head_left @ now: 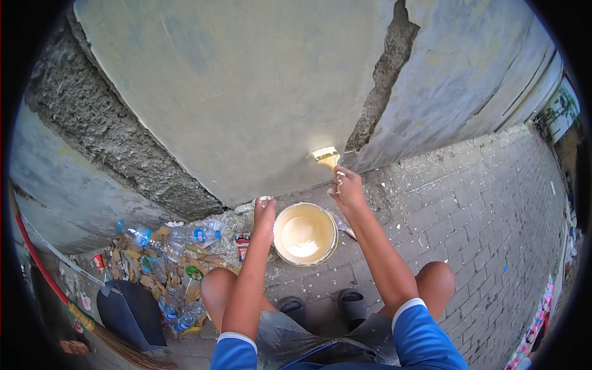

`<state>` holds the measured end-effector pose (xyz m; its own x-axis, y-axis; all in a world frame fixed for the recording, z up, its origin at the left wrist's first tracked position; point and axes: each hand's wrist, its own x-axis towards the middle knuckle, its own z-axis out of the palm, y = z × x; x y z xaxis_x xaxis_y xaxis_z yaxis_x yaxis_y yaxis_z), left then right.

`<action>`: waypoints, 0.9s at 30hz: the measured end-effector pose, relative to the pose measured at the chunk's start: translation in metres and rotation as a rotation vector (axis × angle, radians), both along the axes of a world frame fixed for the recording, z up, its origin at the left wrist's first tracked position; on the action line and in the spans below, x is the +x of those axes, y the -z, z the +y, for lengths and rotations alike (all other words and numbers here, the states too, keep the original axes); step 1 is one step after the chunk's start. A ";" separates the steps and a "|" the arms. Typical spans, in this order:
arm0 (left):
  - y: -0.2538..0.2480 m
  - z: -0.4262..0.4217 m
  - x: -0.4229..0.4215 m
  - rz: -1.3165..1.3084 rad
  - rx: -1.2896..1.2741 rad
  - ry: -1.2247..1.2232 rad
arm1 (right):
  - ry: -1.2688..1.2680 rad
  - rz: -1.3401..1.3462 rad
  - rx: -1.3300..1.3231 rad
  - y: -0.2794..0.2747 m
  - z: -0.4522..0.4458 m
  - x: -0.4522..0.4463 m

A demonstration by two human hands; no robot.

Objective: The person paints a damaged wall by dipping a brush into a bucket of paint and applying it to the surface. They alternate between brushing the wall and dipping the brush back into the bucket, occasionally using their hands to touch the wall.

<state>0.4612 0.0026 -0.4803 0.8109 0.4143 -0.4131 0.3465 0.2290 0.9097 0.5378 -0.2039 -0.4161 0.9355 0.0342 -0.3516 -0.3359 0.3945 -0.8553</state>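
My right hand (349, 189) is closed around the handle of a wide paintbrush (327, 158), its pale, paint-loaded bristles at the lower part of the grey wall (259, 92). White paint marks the fingers of that hand. Between my arms, a bucket (279, 223) stands on the paving with cream-coloured paint (302, 237) in the bottom. To the left of the bucket is my left hand (265, 213), fingers curled together and smeared with white; whether something sits in them is hidden.
Plastic bottles (203, 235) and dry leaves (126, 262) litter the ground at left, near a dark dustpan (129, 314) and a broom (117, 342). A rough crack (388, 61) splits the wall. Brick paving (468, 216) stretches right. A scraper-like tool (343, 226) lies partly behind the bucket.
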 end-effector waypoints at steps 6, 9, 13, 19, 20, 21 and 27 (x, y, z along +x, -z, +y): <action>0.062 -0.001 0.014 0.037 0.140 0.134 | -0.053 -0.256 0.169 -0.125 -0.008 -0.027; 0.065 -0.004 0.014 0.029 0.116 0.139 | -0.002 -0.166 0.211 -0.078 -0.016 -0.035; 0.040 -0.010 0.009 0.017 0.113 0.155 | 0.061 0.163 -0.043 0.034 -0.012 -0.041; 0.050 -0.007 0.008 0.079 0.396 0.259 | -0.035 0.169 -0.208 0.091 0.006 -0.012; 0.052 -0.007 0.007 0.080 0.403 0.285 | -0.020 0.128 -0.176 0.089 0.008 -0.003; 0.049 -0.005 0.006 0.084 0.414 0.315 | -0.002 0.090 -0.139 0.075 0.011 0.004; 0.029 -0.006 -0.009 0.126 0.364 0.308 | 0.080 -0.267 0.023 -0.051 0.016 -0.024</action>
<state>0.4524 -0.0033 -0.5092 0.8714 0.2991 -0.3889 0.4608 -0.2266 0.8581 0.5142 -0.1876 -0.3654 0.9950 -0.0384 -0.0921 -0.0667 0.4306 -0.9001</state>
